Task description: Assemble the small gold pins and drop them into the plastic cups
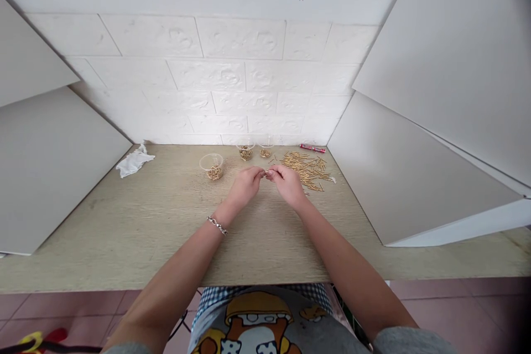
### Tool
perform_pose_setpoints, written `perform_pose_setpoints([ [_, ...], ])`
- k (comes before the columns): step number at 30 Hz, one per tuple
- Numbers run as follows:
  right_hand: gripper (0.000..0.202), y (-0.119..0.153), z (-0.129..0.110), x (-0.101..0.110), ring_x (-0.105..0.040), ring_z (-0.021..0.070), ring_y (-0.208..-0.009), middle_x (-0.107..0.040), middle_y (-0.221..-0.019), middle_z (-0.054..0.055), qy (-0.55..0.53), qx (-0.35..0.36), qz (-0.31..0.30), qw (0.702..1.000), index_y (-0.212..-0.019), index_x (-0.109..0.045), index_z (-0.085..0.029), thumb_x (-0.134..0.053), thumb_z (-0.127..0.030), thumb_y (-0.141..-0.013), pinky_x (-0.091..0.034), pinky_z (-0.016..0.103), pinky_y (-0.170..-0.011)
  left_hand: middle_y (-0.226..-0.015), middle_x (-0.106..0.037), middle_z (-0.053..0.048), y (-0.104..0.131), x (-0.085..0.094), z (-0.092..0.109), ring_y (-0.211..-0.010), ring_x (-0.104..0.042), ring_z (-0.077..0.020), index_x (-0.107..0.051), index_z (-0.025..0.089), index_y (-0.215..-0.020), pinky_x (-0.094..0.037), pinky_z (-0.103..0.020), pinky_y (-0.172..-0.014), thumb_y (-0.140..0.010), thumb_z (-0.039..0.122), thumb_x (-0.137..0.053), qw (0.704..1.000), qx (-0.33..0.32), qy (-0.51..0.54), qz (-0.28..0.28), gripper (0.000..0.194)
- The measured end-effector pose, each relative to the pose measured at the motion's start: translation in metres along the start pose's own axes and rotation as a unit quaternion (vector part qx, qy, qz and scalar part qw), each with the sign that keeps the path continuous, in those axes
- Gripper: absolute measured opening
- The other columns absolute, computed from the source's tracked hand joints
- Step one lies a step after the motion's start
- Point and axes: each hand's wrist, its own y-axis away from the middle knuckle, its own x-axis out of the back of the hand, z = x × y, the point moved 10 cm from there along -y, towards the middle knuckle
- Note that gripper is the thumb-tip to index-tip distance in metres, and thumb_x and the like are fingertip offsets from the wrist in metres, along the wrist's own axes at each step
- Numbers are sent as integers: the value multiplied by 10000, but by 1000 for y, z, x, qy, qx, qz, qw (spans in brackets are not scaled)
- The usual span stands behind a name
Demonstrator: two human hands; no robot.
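**Both your hands pinch one tiny piece over the desk**

Your left hand [245, 183] and your right hand [289, 183] meet in front of you, just above the desk [166, 221]. The fingertips of each hand pinch a tiny piece [266, 172] between them. Your fingers hide most of it, so I cannot tell its full shape. A chain bracelet [217, 225] is around your left wrist.

Just past your right hand, lots of thin gold sticks [305, 166] lie in a messy, flat pile on the desk. Some cross over each other. A red tube [312, 148] lies behind the pile, near the white brick wall [224, 102].

Three clear cups stand on the desk. The left cup [201, 164] is the nearest to you, on the left side of your left hand. The middle cup [245, 147] and the right cup [266, 146] are farther back, near the wall. Each has small gold bits at the bottom. A crumpled white bag [135, 161] lies far off to your left.

The tiny piece looks very light and hard, and maybe a bit slippery. Hold it with just the tips of your thumb and finger, and squeeze softly, or it could pop out. The gold sticks look stiff and could roll, so pick one up by its middle. The cups look thin and easy to tip, so hold them low on the sides.
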Motion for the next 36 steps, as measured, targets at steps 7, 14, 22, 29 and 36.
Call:
perform_pose_setpoints([
  [7, 161, 4, -14, 2, -581, 134, -678, -635, -691, -1, 67, 41, 27, 997, -727, -607, -194, -467, -233, -796, -429, 260, -683, -777, -642, -48, 1, 5, 7, -720, -575, -140, -615, 156, -794, -434, -250, -690, -847, 166, -414, 999, -20, -29, 16, 208],
  [14, 130, 4, -10, 5, -569, 147, -663, -628, -702, 12, 71, 32, 53, 996, -735, -568, -192, -472, -260, -790, -422, 272, -657, -726, -617, -30, 1, 3, 1, -685, -554, -140, -580, 170, -738, -406, -251, -649, -860, 247, -409, 999, 5, -32, 8, 224],
  [22, 238, 10, -17, 14, -530, 151, -601, -530, -601, -6, 80, 52, 97, 991, -739, -456, -212, -315, -345, -877, -384, 277, -610, -645, -517, -20, 1, 4, -1, -640, -496, -149, -447, 180, -648, -371, -273, -614, -887, 252, -304, 998, 33, -51, 0, 288],
  [29, 149, 6, -16, 9, -520, 153, -638, -549, -659, -1, 84, 38, 61, 994, -751, -484, -205, -392, -295, -826, -380, 275, -626, -713, -525, -23, 0, 2, 7, -700, -506, -148, -477, 172, -724, -390, -268, -640, -867, 195, -335, 1000, -11, -28, -3, 203],
  [36, 112, 2, -8, 6, -548, 159, -690, -605, -716, 18, 63, 25, 47, 997, -750, -556, -197, -462, -255, -768, -406, 281, -658, -752, -568, -22, 1, 0, 6, -703, -522, -134, -544, 165, -781, -412, -256, -668, -843, 178, -405, 1000, -23, -11, 11, 153],
])
